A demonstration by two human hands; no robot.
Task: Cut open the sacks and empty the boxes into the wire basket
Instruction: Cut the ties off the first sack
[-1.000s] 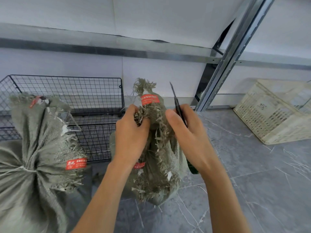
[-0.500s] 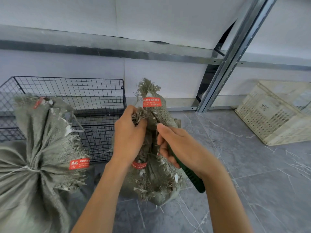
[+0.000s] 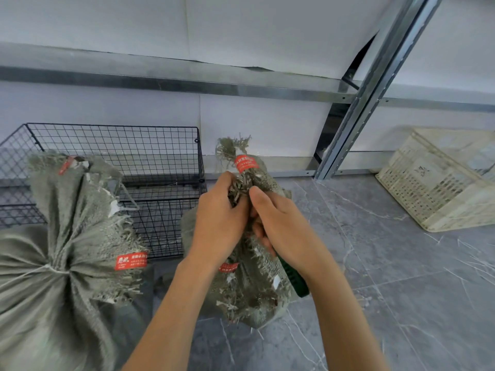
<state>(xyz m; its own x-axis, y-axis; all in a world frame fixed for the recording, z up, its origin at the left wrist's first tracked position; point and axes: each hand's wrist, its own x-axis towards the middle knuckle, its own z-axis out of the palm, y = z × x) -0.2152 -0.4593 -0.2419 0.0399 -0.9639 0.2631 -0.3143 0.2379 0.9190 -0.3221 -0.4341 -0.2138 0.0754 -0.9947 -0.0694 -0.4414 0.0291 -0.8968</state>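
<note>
1. The left hand (image 3: 219, 218), just left of frame centre, has its fingers curled tight round the frayed, bunched neck of the middle sack (image 3: 251, 293), gripping it just below the neck's red label (image 3: 245, 163).
2. The right hand (image 3: 284, 226), touching the left at frame centre, has its fingers wrapped round the knife (image 3: 293, 278). Only the dark green ribbed handle shows, sticking out below the heel of the hand toward the lower right. The blade is hidden behind the hands and the sack fabric, so I cannot tell where its edge lies.
3. The right thumb lies along the top of the gathered neck, pressed against the loose fibres.
4. The middle sack stands on the grey tiled floor (image 3: 401, 303) at lower centre. It is grey-green woven cloth with ragged edges, its tuft rising above both hands.
5. A second sack (image 3: 67, 236) of the same cloth fills the lower left of the frame. It is tied with pale cord, its neck flopped over, and carries its own red labels.
6. The wire basket (image 3: 115, 145), of black mesh, sits at middle left behind both sacks, against the wall.
7. A cream plastic crate (image 3: 442, 188) rests on the floor at the right edge, well apart from the hands.
8. A metal shelf upright (image 3: 372, 89) slants across the upper right, meeting a horizontal rail (image 3: 160, 79) that runs across the wall.
</note>
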